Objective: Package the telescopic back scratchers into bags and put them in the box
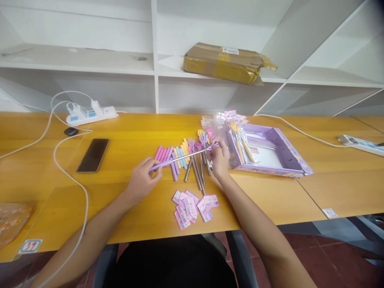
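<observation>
Power strip [93, 116], white with blue sockets, lies at the upper left of the yellow wooden table [129, 132], and a dark-screened rectangular phone [93, 155] lies below it in the frame. Left of centre, the left hand [144, 178] is closed on a slim purple tube-shaped handle [160, 165]. That handle meets a shiny silver metal rod [192, 154] slanting across mid-frame, whose purple hand-shaped head [212, 147] is pinched by the right hand [220, 160]. Behind and between the hands lie loose pink, purple, yellow and blue handles [163, 154], then loose silver rods with coloured hand-shaped heads [197, 173]. Small pink-and-purple printed cards [189, 207] lie scattered at lower centre. Right of centre, yellow-handled pieces in clear plastic [247, 152] rest in an open purple cardboard tray [271, 172].

As for progress, the held piece seems to be at its joining; whether the rod is fully seated, I cannot tell. The bagged pieces look complete, while the loose handles and rods appear unjoined.

Counting: 1 phone, 1 held handle on 1 rod, roughly 12 loose handles, perhaps 7 loose rods, about 10 cards (overlaps hide exact totals), at least 2 bagged pieces, 1 tray.
</observation>
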`<state>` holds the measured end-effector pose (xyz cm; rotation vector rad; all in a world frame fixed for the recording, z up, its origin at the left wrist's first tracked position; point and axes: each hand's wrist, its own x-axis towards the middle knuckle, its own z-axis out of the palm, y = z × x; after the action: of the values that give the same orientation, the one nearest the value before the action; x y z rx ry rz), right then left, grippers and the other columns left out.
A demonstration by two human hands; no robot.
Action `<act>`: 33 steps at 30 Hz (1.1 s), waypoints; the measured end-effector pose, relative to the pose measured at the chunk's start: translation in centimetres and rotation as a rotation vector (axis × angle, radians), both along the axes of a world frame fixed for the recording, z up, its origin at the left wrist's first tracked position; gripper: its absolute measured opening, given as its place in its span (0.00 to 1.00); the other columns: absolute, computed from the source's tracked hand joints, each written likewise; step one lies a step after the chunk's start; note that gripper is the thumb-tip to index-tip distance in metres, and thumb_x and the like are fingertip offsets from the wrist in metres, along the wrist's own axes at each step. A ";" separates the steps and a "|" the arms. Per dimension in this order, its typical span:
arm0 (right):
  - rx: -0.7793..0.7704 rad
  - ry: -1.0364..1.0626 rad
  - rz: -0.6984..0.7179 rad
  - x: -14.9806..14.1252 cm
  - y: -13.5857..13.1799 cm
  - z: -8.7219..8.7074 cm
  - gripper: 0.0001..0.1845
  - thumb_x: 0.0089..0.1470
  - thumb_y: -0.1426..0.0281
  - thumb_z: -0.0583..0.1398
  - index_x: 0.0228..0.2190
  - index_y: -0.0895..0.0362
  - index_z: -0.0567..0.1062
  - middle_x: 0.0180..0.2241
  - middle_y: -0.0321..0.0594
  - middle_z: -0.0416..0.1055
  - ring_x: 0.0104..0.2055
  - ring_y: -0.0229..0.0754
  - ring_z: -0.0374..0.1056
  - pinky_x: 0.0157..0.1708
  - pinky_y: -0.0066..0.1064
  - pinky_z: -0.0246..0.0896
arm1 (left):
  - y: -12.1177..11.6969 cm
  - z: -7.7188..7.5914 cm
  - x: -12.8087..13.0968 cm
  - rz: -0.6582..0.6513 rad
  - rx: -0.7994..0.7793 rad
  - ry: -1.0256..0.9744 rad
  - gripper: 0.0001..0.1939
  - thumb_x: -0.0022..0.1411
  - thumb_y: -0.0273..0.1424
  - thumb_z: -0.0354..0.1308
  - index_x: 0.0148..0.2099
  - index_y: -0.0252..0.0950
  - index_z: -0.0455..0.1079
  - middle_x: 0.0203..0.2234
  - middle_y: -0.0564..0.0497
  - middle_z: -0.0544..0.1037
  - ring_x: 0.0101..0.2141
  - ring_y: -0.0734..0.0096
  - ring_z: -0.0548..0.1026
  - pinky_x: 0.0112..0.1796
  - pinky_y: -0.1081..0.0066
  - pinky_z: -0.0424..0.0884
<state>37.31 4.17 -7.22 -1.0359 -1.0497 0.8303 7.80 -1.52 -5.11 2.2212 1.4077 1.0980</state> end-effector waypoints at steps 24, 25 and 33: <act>-0.005 0.081 0.141 -1.2 -1.0 0.4 0.10 0.60 0.60 0.63 0.39 0.48 0.68 0.23 0.26 0.58 0.19 0.34 0.53 0.19 0.25 0.48 | -0.3 0.5 0.0 0.066 0.118 -0.117 0.06 0.64 0.27 0.60 0.44 0.40 0.73 0.34 0.54 0.76 0.22 0.79 0.64 0.27 0.72 0.65; -0.007 0.087 0.148 -1.3 -1.0 0.4 0.10 0.60 0.60 0.63 0.39 0.48 0.68 0.23 0.26 0.57 0.19 0.34 0.52 0.19 0.25 0.48 | -0.2 0.5 0.0 0.073 0.121 -0.120 0.06 0.64 0.27 0.60 0.44 0.40 0.73 0.35 0.54 0.76 0.21 0.80 0.64 0.26 0.72 0.65; 0.008 0.081 0.247 -1.9 -1.1 -0.4 0.11 0.60 0.60 0.63 0.41 0.47 0.67 0.22 0.25 0.54 0.19 0.35 0.52 0.21 0.28 0.49 | -0.2 0.0 0.0 0.089 0.145 -0.175 0.13 0.62 0.25 0.61 0.48 0.40 0.70 0.41 0.52 0.75 0.23 0.81 0.67 0.29 0.71 0.72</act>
<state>35.38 3.03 -7.60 -0.8691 -1.1248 1.0581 7.85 -1.74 -5.11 2.1136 1.4051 1.4289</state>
